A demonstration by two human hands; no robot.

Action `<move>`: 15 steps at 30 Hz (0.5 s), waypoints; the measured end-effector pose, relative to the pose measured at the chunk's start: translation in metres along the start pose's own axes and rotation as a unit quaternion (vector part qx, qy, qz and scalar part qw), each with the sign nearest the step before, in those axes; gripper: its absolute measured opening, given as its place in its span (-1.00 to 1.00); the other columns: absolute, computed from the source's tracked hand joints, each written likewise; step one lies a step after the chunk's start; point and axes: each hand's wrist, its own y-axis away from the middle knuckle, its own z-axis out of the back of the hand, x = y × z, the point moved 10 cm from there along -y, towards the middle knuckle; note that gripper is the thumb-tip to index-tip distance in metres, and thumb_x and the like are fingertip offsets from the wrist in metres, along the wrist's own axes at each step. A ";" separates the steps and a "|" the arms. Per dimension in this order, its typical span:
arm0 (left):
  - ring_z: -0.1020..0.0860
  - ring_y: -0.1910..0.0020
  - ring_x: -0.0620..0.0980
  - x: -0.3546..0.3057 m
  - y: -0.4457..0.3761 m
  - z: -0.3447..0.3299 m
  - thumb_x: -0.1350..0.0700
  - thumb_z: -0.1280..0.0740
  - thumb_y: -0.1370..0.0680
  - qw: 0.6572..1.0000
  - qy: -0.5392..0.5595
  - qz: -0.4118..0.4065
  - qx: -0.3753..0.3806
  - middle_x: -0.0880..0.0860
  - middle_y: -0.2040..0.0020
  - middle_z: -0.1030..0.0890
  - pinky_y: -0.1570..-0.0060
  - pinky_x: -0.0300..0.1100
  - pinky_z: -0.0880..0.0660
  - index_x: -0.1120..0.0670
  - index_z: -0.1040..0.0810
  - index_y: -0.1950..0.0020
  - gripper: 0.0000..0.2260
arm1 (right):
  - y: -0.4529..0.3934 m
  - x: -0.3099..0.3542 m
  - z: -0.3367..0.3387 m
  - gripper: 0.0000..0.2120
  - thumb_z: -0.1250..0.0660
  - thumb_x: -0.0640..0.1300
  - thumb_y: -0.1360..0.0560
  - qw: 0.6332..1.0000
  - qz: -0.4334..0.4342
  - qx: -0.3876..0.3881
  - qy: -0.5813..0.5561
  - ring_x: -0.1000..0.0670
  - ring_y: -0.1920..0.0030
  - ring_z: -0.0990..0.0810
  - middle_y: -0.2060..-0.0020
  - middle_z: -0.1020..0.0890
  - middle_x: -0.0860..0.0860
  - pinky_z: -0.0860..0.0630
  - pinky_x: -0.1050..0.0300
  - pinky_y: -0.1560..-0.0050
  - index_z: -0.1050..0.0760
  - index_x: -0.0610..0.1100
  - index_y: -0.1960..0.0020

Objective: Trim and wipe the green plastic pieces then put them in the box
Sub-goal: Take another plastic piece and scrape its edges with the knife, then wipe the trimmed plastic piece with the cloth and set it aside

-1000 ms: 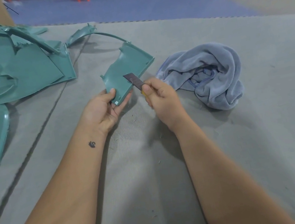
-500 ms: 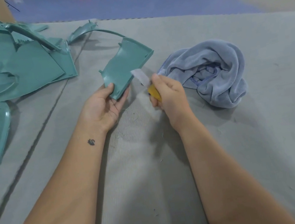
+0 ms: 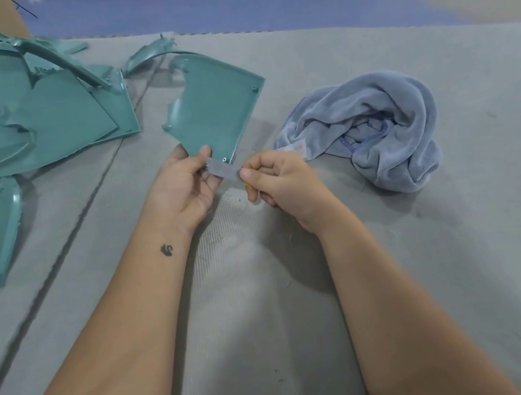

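My left hand (image 3: 184,186) grips the near corner of a green plastic piece (image 3: 214,108), which tilts up and away from me with its flat inner face showing. My right hand (image 3: 278,178) holds a small knife with a grey blade (image 3: 223,170) and a yellow handle mostly hidden in the fist. The blade lies against the piece's near corner, right beside my left thumb. A crumpled blue-grey towel (image 3: 375,128) lies on the grey mat to the right of my hands.
A pile of several more green plastic pieces (image 3: 14,129) fills the left side of the grey mat (image 3: 467,230). A cardboard box corner (image 3: 5,19) stands behind the pile. Orange stools and a metal table stand far back on the blue floor.
My left hand has turned the green piece so its broad face shows. The blade has moved from the piece's right edge down to its near corner.
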 end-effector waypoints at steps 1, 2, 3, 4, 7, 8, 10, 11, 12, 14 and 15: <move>-0.67 0.30 -0.07 0.002 0.001 -0.001 0.41 -0.06 -0.62 1.000 -0.008 0.007 0.002 0.04 0.28 -0.69 0.24 -0.20 -0.64 0.17 -0.50 0.02 -0.74 | 0.000 0.000 0.001 -0.79 -0.28 -0.26 -0.59 1.000 0.003 -0.003 -0.004 0.17 0.50 -0.33 0.45 -0.53 -0.01 -0.27 0.38 0.42 -0.49 -0.09 0.21; -0.68 0.29 -0.05 0.003 0.002 -0.001 0.40 -0.07 -0.62 1.000 -0.016 0.016 0.006 0.07 0.26 -0.69 0.26 -0.21 -0.63 0.18 -0.51 0.00 -0.75 | 0.000 -0.001 0.005 -0.79 -0.26 -0.27 -0.59 1.000 0.006 -0.014 -0.024 0.18 0.50 -0.33 0.44 -0.51 -0.02 -0.27 0.39 0.43 -0.49 -0.10 0.20; -0.68 0.27 -0.04 0.004 0.003 -0.001 0.40 -0.08 -0.62 0.999 -0.023 0.027 0.012 0.09 0.23 -0.70 0.26 -0.21 -0.63 0.20 -0.51 -0.02 -0.77 | -0.001 -0.002 0.010 -0.79 -0.25 -0.29 -0.60 0.998 0.008 -0.034 -0.058 0.19 0.51 -0.32 0.44 -0.49 -0.03 -0.26 0.40 0.44 -0.48 -0.12 0.19; -0.69 0.26 -0.02 0.006 0.005 -0.001 0.39 -0.10 -0.62 0.999 -0.032 0.038 0.018 0.11 0.21 -0.70 0.25 -0.20 -0.63 0.21 -0.51 -0.05 -0.78 | -0.001 -0.004 0.018 -0.79 -0.23 -0.29 -0.60 0.993 0.008 -0.059 -0.103 0.18 0.52 -0.31 0.43 -0.47 -0.04 -0.25 0.39 0.46 -0.47 -0.13 0.19; -0.69 0.26 -0.02 0.007 0.008 0.001 0.39 -0.11 -0.61 0.996 -0.065 0.057 0.024 0.11 0.21 -0.70 0.27 -0.20 -0.63 0.23 -0.50 -0.09 -0.79 | -0.002 -0.013 0.044 -0.79 -0.20 -0.28 -0.62 0.961 0.003 -0.152 -0.229 0.14 0.54 -0.26 0.43 -0.46 -0.03 -0.19 0.34 0.51 -0.45 -0.16 0.18; -0.69 0.26 -0.02 0.005 0.008 0.002 0.39 -0.11 -0.61 0.996 -0.066 0.052 0.020 0.10 0.20 -0.70 0.28 -0.20 -0.63 0.23 -0.50 -0.09 -0.79 | 0.000 -0.016 0.052 -0.80 -0.21 -0.26 -0.62 0.950 -0.007 -0.187 -0.250 0.12 0.54 -0.25 0.44 -0.48 -0.01 -0.19 0.32 0.51 -0.46 -0.16 0.17; -0.69 0.22 -0.03 -0.004 0.005 0.005 0.39 -0.11 -0.62 0.999 -0.044 0.018 0.007 0.08 0.17 -0.70 0.24 -0.19 -0.64 0.21 -0.50 -0.09 -0.79 | 0.005 -0.021 0.065 -0.81 -0.24 -0.23 -0.61 0.936 -0.025 -0.255 -0.242 0.10 0.53 -0.29 0.47 -0.52 0.04 -0.23 0.30 0.52 -0.49 -0.13 0.17; -0.69 0.19 -0.03 -0.010 0.004 0.007 0.39 -0.11 -0.62 1.000 -0.028 -0.007 0.000 0.07 0.15 -0.70 0.19 -0.17 -0.64 0.20 -0.50 -0.09 -0.79 | 0.008 -0.020 0.070 -0.81 -0.25 -0.22 -0.60 0.937 -0.025 -0.281 -0.207 0.10 0.52 -0.32 0.48 -0.53 0.05 -0.29 0.27 0.50 -0.50 -0.11 0.19; -0.69 0.16 -0.03 -0.018 0.002 0.010 0.39 -0.12 -0.62 0.999 -0.017 -0.035 -0.007 0.05 0.13 -0.70 0.14 -0.16 -0.64 0.17 -0.50 -0.09 -0.78 | 0.010 -0.017 0.075 -0.81 -0.27 -0.20 -0.58 0.944 -0.019 -0.297 -0.144 0.08 0.50 -0.37 0.47 -0.55 0.06 -0.35 0.23 0.45 -0.50 -0.08 0.21; -0.68 0.12 -0.05 -0.030 0.000 0.013 0.40 -0.12 -0.61 0.996 -0.011 -0.084 -0.013 0.00 0.11 -0.71 0.10 -0.16 -0.63 0.12 -0.50 -0.11 -0.74 | 0.010 -0.003 0.073 -0.81 -0.28 -0.14 -0.56 0.958 -0.001 -0.281 0.057 0.00 0.38 -0.49 0.41 -0.59 0.03 -0.43 0.09 0.30 -0.54 -0.08 0.22; -0.68 0.10 -0.06 -0.034 0.000 0.015 0.40 -0.13 -0.61 0.995 -0.011 -0.099 -0.016 -0.01 0.10 -0.71 0.11 -0.17 -0.63 0.10 -0.50 -0.13 -0.73 | 0.008 0.003 0.065 -0.79 -0.29 -0.10 -0.55 0.952 0.004 -0.251 0.176 -0.06 0.31 -0.52 0.39 -0.58 0.00 -0.43 0.05 0.25 -0.55 -0.10 0.24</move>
